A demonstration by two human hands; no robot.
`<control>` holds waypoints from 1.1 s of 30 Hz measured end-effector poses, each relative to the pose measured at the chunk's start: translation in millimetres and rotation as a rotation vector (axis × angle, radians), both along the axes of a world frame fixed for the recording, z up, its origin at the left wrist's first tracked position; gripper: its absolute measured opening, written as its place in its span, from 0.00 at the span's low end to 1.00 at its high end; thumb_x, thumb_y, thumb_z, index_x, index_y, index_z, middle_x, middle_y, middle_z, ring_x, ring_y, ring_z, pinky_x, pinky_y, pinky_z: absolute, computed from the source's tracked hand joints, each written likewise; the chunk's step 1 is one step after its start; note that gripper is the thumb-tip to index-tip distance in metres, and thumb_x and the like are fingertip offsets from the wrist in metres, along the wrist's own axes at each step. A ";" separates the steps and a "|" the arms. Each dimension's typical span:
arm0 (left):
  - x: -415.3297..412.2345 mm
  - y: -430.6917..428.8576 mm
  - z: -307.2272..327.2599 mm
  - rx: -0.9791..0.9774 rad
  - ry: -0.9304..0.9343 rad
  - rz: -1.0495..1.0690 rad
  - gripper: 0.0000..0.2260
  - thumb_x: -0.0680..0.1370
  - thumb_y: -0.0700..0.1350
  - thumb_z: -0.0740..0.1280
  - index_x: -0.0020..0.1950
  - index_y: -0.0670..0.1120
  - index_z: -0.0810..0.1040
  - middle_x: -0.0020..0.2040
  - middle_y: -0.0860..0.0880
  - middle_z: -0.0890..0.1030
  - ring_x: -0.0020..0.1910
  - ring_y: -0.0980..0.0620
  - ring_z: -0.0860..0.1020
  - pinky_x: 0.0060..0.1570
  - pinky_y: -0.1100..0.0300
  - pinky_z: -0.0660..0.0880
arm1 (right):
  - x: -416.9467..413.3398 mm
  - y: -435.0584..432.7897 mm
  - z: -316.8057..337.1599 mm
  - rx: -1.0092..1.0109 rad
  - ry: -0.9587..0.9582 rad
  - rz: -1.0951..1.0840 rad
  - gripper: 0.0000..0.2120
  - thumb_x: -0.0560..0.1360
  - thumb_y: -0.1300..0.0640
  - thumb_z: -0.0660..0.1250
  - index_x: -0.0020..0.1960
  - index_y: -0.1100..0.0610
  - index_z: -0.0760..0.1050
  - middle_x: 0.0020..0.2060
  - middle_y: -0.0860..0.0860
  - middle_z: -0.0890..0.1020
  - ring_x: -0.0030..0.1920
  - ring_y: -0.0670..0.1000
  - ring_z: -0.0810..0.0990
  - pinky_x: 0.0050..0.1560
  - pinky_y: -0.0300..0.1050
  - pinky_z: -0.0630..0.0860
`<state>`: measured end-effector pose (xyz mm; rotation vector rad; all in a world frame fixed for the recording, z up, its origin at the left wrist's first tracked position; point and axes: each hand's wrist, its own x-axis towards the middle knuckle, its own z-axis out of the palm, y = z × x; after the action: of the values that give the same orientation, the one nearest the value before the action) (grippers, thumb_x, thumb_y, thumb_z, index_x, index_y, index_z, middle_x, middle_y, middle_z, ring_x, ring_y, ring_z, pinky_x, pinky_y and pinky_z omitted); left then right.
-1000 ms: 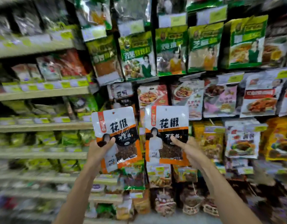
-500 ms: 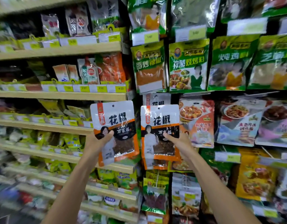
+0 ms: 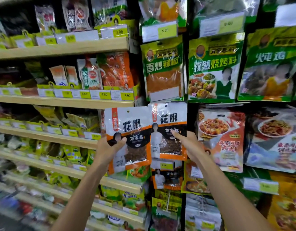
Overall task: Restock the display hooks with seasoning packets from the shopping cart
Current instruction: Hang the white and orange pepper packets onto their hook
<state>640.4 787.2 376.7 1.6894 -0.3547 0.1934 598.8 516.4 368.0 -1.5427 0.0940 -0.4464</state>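
My left hand (image 3: pixel 109 148) pinches the left packet (image 3: pixel 127 129) low on its left side: the thumb lies curled over the front, and the other fingers are behind it, out of sight. My right hand (image 3: pixel 189 145) grips the right packet (image 3: pixel 169 130) at its lower right edge, the thumb stretched flat across the dark label and the rest of the fingers hidden behind.

Both packets stand upright, side by side. Half a second ago a thin gap showed between them; now their inner edges meet, and the right packet has come up until its top sits just under the green packets (image 3: pixel 164 69) hanging above. Its punch hole may be at a hook, though I cannot tell through the glare.

Below it hangs a matching packet (image 3: pixel 167 180) with a yellow price tag (image 3: pixel 164 165). A wooden shelf (image 3: pixel 64 102) runs behind my left hand.
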 end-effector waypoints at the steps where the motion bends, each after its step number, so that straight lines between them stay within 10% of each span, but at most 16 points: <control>1: 2.6 -0.2 -0.5 -0.002 -0.007 0.001 0.22 0.75 0.44 0.70 0.29 0.48 0.60 0.21 0.56 0.63 0.21 0.58 0.63 0.27 0.62 0.63 | 1.2 -0.2 -0.7 0.007 -0.002 -0.005 0.33 0.73 0.47 0.70 0.73 0.56 0.65 0.70 0.50 0.70 0.72 0.51 0.65 0.65 0.46 0.65; 7: 19.6 -0.7 -4.5 -0.049 -0.010 -0.086 0.12 0.74 0.44 0.72 0.38 0.41 0.70 0.35 0.42 0.71 0.36 0.48 0.74 0.39 0.52 0.71 | -1.7 0.7 -13.1 0.035 0.011 -0.069 0.05 0.74 0.52 0.70 0.50 0.46 0.78 0.48 0.40 0.83 0.56 0.41 0.77 0.49 0.34 0.69; 12: 30.6 -6.8 -4.7 -0.028 -0.053 -0.138 0.12 0.74 0.43 0.72 0.43 0.37 0.73 0.30 0.52 0.77 0.37 0.57 0.79 0.31 0.60 0.74 | 14.2 0.3 -14.0 0.032 0.034 -0.124 0.16 0.74 0.50 0.70 0.60 0.52 0.76 0.59 0.47 0.80 0.65 0.49 0.73 0.62 0.44 0.68; 16: 42.8 -8.4 -4.1 -0.060 -0.011 -0.181 0.12 0.73 0.45 0.72 0.45 0.35 0.78 0.37 0.46 0.81 0.41 0.48 0.80 0.43 0.55 0.76 | 32.4 1.0 -6.9 0.009 0.077 -0.215 0.39 0.75 0.48 0.68 0.77 0.60 0.52 0.76 0.53 0.58 0.75 0.54 0.57 0.73 0.52 0.57; 27: 46.9 -24.5 -15.1 -0.011 0.036 -0.345 0.06 0.73 0.45 0.72 0.38 0.51 0.77 0.29 0.58 0.78 0.34 0.58 0.78 0.39 0.60 0.74 | 9.9 22.6 -29.6 -0.271 0.079 -0.689 0.18 0.78 0.53 0.66 0.62 0.63 0.71 0.55 0.56 0.79 0.58 0.56 0.78 0.55 0.45 0.73; 33: 32.2 -53.4 -7.8 -0.021 0.047 -0.471 0.12 0.74 0.44 0.72 0.31 0.54 0.77 0.27 0.61 0.76 0.30 0.63 0.76 0.33 0.69 0.72 | -10.6 51.1 -24.0 -0.019 -0.040 -0.328 0.21 0.69 0.39 0.67 0.57 0.50 0.76 0.53 0.44 0.81 0.55 0.42 0.78 0.53 0.34 0.73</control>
<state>672.7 733.8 368.8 1.5410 -0.6995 -0.1895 588.2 567.4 344.0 -1.5412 0.3156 -0.7384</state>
